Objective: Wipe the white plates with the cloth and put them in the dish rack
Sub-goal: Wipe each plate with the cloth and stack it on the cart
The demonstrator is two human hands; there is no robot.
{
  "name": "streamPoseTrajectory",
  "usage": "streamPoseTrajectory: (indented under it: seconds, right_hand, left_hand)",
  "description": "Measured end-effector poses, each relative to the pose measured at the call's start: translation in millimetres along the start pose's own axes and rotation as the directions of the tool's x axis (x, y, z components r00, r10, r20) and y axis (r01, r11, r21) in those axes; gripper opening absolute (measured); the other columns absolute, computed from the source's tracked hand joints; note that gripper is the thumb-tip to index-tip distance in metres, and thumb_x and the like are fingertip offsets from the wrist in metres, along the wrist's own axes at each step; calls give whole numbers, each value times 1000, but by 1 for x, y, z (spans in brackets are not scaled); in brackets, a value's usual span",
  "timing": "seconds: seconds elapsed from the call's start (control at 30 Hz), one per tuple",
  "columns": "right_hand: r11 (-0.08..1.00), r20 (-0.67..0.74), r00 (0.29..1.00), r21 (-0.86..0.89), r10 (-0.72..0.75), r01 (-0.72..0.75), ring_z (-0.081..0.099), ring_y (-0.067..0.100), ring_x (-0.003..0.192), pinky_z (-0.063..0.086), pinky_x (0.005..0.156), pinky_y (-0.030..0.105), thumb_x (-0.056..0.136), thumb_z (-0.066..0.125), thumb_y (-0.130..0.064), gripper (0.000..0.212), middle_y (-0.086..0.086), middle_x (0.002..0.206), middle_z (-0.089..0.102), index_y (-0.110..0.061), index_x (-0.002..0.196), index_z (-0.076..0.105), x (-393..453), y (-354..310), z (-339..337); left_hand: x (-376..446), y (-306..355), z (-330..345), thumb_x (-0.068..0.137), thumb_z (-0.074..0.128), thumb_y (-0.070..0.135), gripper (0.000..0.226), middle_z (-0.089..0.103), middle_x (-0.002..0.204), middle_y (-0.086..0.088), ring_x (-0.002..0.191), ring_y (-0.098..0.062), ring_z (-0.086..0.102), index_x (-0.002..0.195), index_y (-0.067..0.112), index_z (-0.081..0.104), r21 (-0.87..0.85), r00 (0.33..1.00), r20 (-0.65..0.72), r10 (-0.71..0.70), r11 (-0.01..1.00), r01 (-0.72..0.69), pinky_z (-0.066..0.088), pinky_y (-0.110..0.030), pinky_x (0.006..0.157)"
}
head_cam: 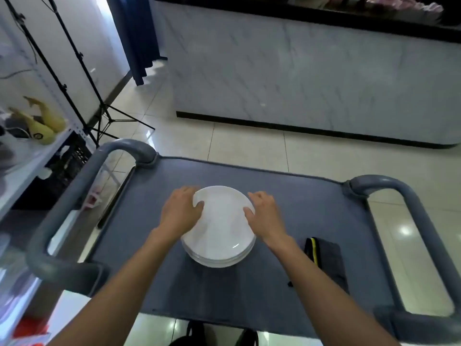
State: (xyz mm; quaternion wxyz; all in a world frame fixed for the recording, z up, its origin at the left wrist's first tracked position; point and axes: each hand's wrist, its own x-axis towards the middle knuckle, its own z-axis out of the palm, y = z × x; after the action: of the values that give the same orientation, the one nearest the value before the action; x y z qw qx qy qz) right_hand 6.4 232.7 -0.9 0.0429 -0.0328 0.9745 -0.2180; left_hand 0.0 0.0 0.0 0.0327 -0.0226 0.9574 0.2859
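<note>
Plates (220, 228), white and stacked, sit near the middle of the cart (174, 283), on its grey-blue top. The exact count in the stack is hard to tell; several rims show at its near edge. The top plate is tilted, its far edge raised above the ones beneath.

The left hand (180, 213) holds the top plate at its left rim, thumb curled over onto the upper face and the other fingers going under the edge. The right hand (264, 216) grips the right rim the same way, thumb on top, fingers wrapped round the far side. Both forearms reach in from the near side of the cart.

The cloth (326, 263), dark grey with a yellow stripe along 1 edge, lies folded flat on the cart top to the right of the plates, apart from them and from the right hand.

The cart has 2 grey looped handles, 1 at its left end (74, 196) and 1 at its right end (421, 221). Left of the cart stands a white shelf (22, 168) with yellow objects on it, too blurred to name. Beyond the shelf is a black tripod (99, 116). Past the cart's far edge, across pale floor tiles, runs a marble-patterned counter (299, 83).
</note>
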Motion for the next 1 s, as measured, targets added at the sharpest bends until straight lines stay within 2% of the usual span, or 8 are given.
streamPoseTrajectory:
  seconds: [0.1, 0.17, 0.23, 0.37, 0.63, 0.77, 0.9, 1.0]
  right_hand:
    - [997, -40, 997, 10, 73, -72, 46, 22, 107, 44, 88, 33, 96, 56, -32, 32, 1, 115, 49, -15, 124, 59, -7, 1, 8]
    - [993, -33, 993, 38, 114, -113, 46, 21, 102, 46, 87, 35, 95, 57, -30, 27, 0, 108, 45, -12, 116, 60, -11, -1, 13]
    - [985, -38, 987, 77, 155, -152, 46, 21, 98, 47, 86, 37, 94, 57, -28, 22, -1, 103, 42, -12, 110, 60, -13, -3, 16]
    - [970, -44, 974, 106, 223, -217, 45, 20, 89, 42, 75, 32, 94, 58, -29, 18, -2, 100, 40, -12, 100, 58, -16, -5, 19]
    - [923, -59, 946, 246, 319, -295, 50, 20, 89, 37, 77, 28, 93, 62, -20, 16, -1, 102, 44, -11, 106, 63, -17, -13, 23]
    - [873, -74, 918, 344, 391, -344, 55, 22, 92, 42, 79, 30, 90, 63, -14, 16, 1, 105, 47, -13, 106, 64, -19, -17, 24]
    - [815, -91, 886, 442, 456, -374, 57, 20, 91, 42, 80, 28, 88, 63, -10, 19, 1, 108, 50, -16, 106, 66, -22, -19, 26]
    - [764, -108, 863, 529, 493, -370, 55, 13, 87, 38, 79, 23, 88, 62, -8, 24, -1, 110, 52, -20, 109, 66, -22, -21, 26]
  left_hand:
    - [-8, -12, 6, 93, 63, 29, 50, 54, 143, 1, 132, -25, 45, 141, 21, 54, -34, 996, 16, -92, 995, 93, 43, -41, 102]
    - [-14, -18, 11, 92, 65, 27, 53, 52, 145, 1, 133, -26, 44, 143, 22, 52, -38, 992, 53, -118, 992, 120, 44, -44, 104]
    - [-15, -20, 12, 91, 66, 25, 54, 52, 145, 1, 134, -26, 43, 143, 23, 51, -50, 991, 52, -122, 991, 125, 44, -45, 103]
    - [-17, -21, 14, 89, 67, 23, 51, 56, 140, 3, 131, -24, 41, 139, 24, 55, -51, 994, 4, -108, 993, 108, 45, -43, 98]
    - [-25, -18, 22, 88, 67, 13, 39, 63, 122, 10, 121, -15, 41, 125, 26, 64, -101, 991, -103, -81, 992, 70, 38, -31, 80]
    - [-24, -14, 22, 85, 68, 10, 37, 52, 103, 18, 118, -14, 44, 118, 29, 65, -135, 988, -115, -102, 987, 86, 36, -30, 77]
    - [-24, -14, 24, 85, 66, 7, 36, 52, 103, 21, 118, -9, 39, 114, 29, 65, -171, 991, -97, -92, 982, 75, 36, -28, 77]
    - [-23, -16, 25, 85, 65, 5, 34, 61, 112, 16, 118, -11, 40, 110, 28, 66, -212, 991, -105, -79, 976, 56, 35, -26, 80]
